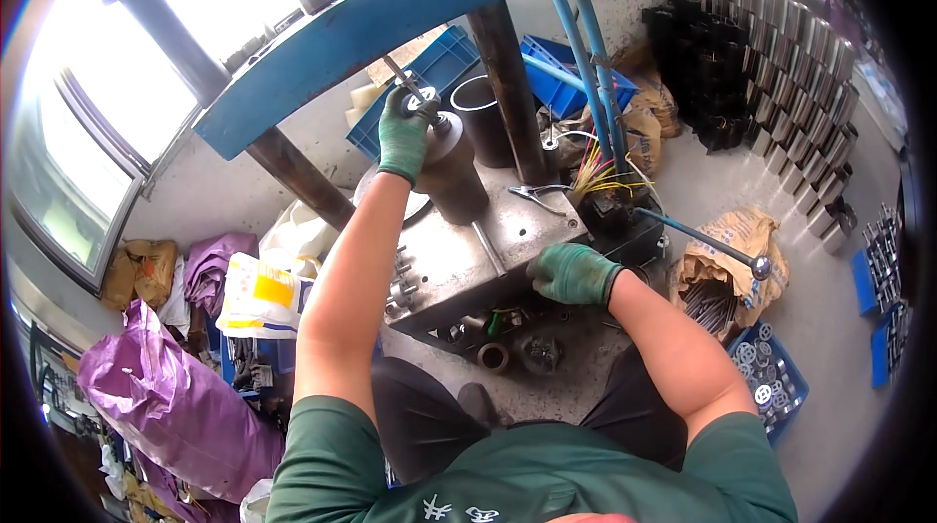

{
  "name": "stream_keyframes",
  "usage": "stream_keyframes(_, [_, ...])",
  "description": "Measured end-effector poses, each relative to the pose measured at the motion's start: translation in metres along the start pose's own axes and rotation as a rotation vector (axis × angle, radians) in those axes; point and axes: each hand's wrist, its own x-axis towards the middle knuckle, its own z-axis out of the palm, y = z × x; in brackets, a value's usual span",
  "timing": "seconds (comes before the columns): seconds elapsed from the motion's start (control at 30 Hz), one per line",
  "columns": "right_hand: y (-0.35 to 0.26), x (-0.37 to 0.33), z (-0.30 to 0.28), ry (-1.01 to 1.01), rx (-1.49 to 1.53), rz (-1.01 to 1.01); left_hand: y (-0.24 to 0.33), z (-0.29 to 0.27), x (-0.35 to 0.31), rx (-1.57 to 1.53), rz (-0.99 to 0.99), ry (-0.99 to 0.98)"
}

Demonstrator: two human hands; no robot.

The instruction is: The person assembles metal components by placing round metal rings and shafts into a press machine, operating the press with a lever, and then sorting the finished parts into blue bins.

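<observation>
Up high, my gloved left hand (403, 142) curls around a pale ring-like piece (427, 95), fingers closed on it, with a thin metal rod (392, 66) rising just above. Directly below the piece stands a dark cylinder (459, 186), upright on a steel bench (444, 264); I cannot tell whether the ring is seated on its top or only held over it.

My gloved right hand (574, 274) is loosely bent at the bench's front edge; whether it holds anything, I cannot tell. Near it lie a loose short bar (489, 250) and a pair of pliers (540, 195). Farther right, a blue lever (695, 234) ends in a ball knob (760, 267).

Overhead spans a heavy blue crossbeam (356, 40) on thick posts (503, 84). Were anything to press down from it, my left fingers could be pinched against the cylinder. A crooked grip could tip the ring and make it bind, or a sideways push could topple the cylinder. A careless sweep of my right arm (673, 347) might knock the lever, and the loose bar could roll off the edge if bumped.
</observation>
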Motion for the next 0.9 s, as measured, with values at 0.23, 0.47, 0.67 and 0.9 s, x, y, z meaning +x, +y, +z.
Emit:
stream_keyframes(0.23, [-0.015, -0.007, -0.011, -0.213, -0.036, 0.067, 0.014, 0.008, -0.014, -0.129, -0.025, -0.064])
stream_keyframes(0.47, [-0.029, -0.019, -0.017, -0.170, -0.054, 0.020, 0.010, 0.003, -0.008, -0.105, -0.033, -0.054])
stream_keyframes(0.67, [-0.051, -0.055, -0.060, -0.010, -0.126, -0.017, 0.005, 0.008, -0.005, -0.156, -0.080, -0.056])
stream_keyframes(0.9, [-0.069, -0.138, -0.159, 0.144, -0.507, 0.127, -0.008, -0.003, -0.004, 0.009, -0.031, -0.014])
